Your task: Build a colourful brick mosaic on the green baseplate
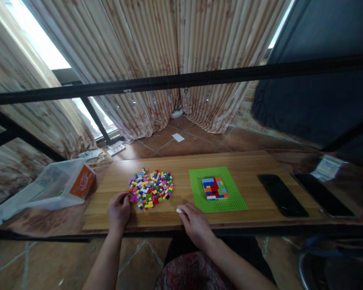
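My left hand (119,208) rests at the left edge of a heap of small multicoloured building bricks (151,188). Its fingers are curled together against the heap, and whatever they may hold is hidden. Between the heap and a green baseplate (196,181), my right hand (195,222) pinches a small white brick (179,210) by thumb and fingertips, just above the front of the board. On the baseplate sits a squarish built block (214,188) of red, blue, orange and white bricks. My right hand is close to the baseplate's front left corner, apart from the block.
A wooden board (181,169) carries all of this. To its left lies a clear plastic tub (57,185) with an orange label. Two dark flat devices, a nearer one (282,195) and a farther one (323,195), lie at the right. Beyond the table runs a black metal bar (181,81).
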Motion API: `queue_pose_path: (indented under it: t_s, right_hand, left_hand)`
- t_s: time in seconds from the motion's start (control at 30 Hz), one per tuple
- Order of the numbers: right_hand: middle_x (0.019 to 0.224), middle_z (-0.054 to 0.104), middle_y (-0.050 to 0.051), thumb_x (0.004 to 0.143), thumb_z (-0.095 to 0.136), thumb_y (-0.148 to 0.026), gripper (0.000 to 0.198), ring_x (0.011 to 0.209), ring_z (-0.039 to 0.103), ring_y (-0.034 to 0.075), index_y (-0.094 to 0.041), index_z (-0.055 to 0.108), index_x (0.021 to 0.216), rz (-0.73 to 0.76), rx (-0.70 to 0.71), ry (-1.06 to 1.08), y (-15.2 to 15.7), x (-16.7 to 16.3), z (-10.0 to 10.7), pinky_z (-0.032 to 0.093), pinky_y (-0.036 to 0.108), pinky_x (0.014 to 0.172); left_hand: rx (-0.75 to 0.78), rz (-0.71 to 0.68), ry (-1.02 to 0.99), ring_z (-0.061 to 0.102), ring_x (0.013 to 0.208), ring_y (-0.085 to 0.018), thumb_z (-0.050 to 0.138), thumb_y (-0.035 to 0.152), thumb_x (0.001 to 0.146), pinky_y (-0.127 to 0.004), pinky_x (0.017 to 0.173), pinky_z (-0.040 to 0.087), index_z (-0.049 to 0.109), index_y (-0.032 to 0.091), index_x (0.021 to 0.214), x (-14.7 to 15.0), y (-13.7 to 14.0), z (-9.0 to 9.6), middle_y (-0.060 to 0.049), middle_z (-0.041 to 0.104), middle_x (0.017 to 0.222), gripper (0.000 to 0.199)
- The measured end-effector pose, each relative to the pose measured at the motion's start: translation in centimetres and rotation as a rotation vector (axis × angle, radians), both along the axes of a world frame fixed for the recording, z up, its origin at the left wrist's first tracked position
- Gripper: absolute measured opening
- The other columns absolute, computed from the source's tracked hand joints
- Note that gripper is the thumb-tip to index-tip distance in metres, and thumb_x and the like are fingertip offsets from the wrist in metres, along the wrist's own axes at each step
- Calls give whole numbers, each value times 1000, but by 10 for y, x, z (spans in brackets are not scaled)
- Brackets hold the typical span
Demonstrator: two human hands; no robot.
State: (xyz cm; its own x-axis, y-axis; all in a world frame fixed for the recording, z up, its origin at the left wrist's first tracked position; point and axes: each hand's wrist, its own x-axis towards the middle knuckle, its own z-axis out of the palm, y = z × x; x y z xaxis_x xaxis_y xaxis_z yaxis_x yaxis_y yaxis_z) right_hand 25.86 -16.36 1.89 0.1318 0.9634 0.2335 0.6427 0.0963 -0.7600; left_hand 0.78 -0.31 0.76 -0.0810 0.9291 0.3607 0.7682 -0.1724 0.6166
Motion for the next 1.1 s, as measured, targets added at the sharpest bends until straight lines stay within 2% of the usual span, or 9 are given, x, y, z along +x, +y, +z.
queue_pose_path:
  t_s: [0.13, 0.27, 0.43, 0.5, 0.67, 0.8, 0.97, 1.1]
  right_hand:
    - [89, 63, 4, 91, 46, -14, 17, 87, 57, 18, -20, 62, 90, 25, -17, -150, 32, 3, -2, 43, 30, 80]
    - [90, 63, 5, 88, 47, -11, 19, 90, 57, 19, -20, 63, 90, 73, 2, -171, 53, -3, -4, 44, 31, 82]
    - [108, 60, 8, 86, 46, -10, 28, 102, 56, 21, -21, 62, 105, 63, 79, -105, 62, -18, -4, 45, 35, 90]
    - [108, 60, 8, 87, 47, -12, 26, 103, 55, 22, -22, 63, 105, 65, 112, -117, 63, -28, -2, 44, 37, 92]
    - [104, 59, 9, 85, 57, -19, 18, 101, 52, 24, -21, 64, 102, 217, 139, -197, 71, -57, 3, 45, 39, 89]
    - [100, 58, 8, 84, 61, -19, 14, 98, 51, 24, -22, 66, 96, 224, 131, -247, 80, -70, -3, 44, 39, 88]
    - [96, 61, 7, 89, 56, -23, 11, 95, 53, 22, -21, 66, 91, 191, 166, -139, 80, -65, -9, 43, 36, 87]
    - [89, 64, 5, 92, 50, -28, 17, 87, 57, 19, -21, 65, 91, 78, 138, 43, 71, -49, -12, 45, 32, 79]
  left_hand:
    - [-5, 3, -17, 63, 88, -23, 49, 32, 77, -36, 84, 49, 69, 19, 82, 1, -2, 0, -8, 70, 89, 25]
    - [4, -2, -31, 62, 87, -23, 49, 32, 78, -37, 85, 48, 68, 18, 81, 1, -3, -1, -8, 70, 89, 24]
    - [11, -4, -56, 62, 87, -22, 50, 29, 78, -37, 86, 48, 68, 18, 79, 3, -4, -2, -8, 70, 88, 22]
    - [11, 3, -62, 63, 88, -22, 50, 28, 79, -36, 86, 48, 68, 19, 79, 4, -4, -3, -7, 70, 87, 21]
    - [28, 16, -66, 62, 88, -22, 50, 28, 80, -35, 86, 47, 69, 18, 79, 5, -4, -5, -8, 70, 87, 21]
    - [39, 13, -69, 62, 88, -21, 50, 27, 81, -35, 86, 48, 69, 18, 79, 5, -5, -6, -8, 71, 87, 21]
    - [39, 13, -76, 63, 88, -21, 51, 26, 80, -35, 86, 48, 69, 19, 78, 5, -6, -5, -7, 71, 86, 19]
    - [30, 14, -78, 62, 88, -22, 52, 26, 80, -36, 85, 48, 69, 19, 78, 5, -7, -4, -7, 70, 86, 18]
